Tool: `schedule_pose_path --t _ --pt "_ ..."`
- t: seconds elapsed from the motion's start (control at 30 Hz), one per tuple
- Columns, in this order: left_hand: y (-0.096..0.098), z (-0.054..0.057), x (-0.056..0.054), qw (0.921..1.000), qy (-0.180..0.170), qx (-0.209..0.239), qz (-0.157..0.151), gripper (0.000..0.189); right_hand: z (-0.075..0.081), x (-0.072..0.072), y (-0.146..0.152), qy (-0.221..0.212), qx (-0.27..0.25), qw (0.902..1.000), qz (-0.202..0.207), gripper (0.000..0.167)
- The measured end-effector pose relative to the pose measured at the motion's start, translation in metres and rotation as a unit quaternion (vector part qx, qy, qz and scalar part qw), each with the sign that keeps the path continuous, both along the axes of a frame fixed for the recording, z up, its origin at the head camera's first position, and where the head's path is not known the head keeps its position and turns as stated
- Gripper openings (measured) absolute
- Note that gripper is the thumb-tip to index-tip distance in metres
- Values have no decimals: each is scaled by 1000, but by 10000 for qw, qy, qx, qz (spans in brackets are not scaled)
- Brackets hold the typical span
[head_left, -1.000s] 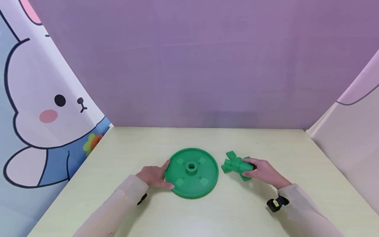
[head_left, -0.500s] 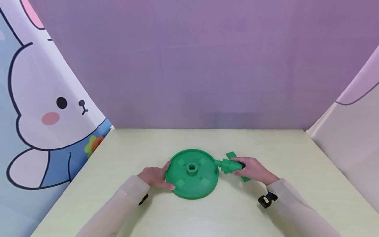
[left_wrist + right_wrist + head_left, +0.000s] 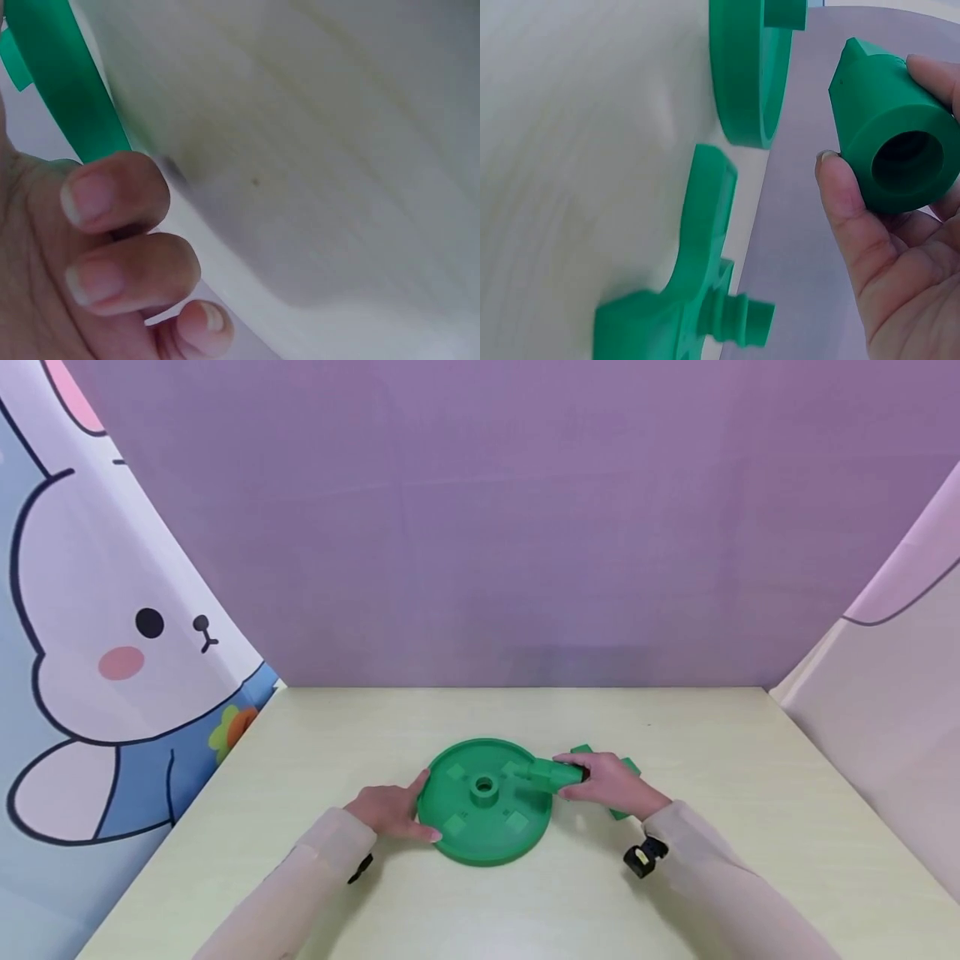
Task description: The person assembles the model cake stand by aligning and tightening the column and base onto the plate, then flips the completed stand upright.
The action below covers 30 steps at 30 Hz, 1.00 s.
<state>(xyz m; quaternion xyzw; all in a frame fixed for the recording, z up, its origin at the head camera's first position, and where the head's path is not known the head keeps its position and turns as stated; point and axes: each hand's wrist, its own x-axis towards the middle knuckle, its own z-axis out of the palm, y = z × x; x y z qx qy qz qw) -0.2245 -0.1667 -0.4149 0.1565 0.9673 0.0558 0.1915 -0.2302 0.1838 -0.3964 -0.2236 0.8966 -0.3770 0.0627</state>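
Observation:
A green round disc (image 3: 480, 843) with a raised rim and a hollow central socket (image 3: 484, 788) lies on the table. My left hand (image 3: 392, 811) holds its left edge, index finger and thumb spread along the rim; in the left wrist view the other fingers are curled. My right hand (image 3: 613, 785) grips a green hollow tube-like piece (image 3: 553, 774), its round opening facing back toward the wrist. The piece hangs over the disc's right part, short of the socket. Under and behind the right hand lies a green cross-shaped piece (image 3: 705, 217) with a ribbed stud (image 3: 739, 319), partly hidden.
The pale table (image 3: 480, 918) ends at a purple cloth wall (image 3: 480, 568) at the back. A rabbit-print cloth (image 3: 112, 610) borders the left, and a light cloth panel (image 3: 885, 727) the right.
The right hand has lifted the tube-like piece off the cross-shaped piece and carried it left over the disc. The left hand stays at the disc's edge.

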Motion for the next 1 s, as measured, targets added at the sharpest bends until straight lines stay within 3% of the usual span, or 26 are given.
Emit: schedule_pose_path --t 0.47,1.0 --pt "-1 -2 -3 10000 66 22 -29 107 0 -10 -28 163 185 9985 493 56" --pt "0 -1 -3 9998 62 131 -108 105 5 -11 -39 -115 232 9975 660 54"
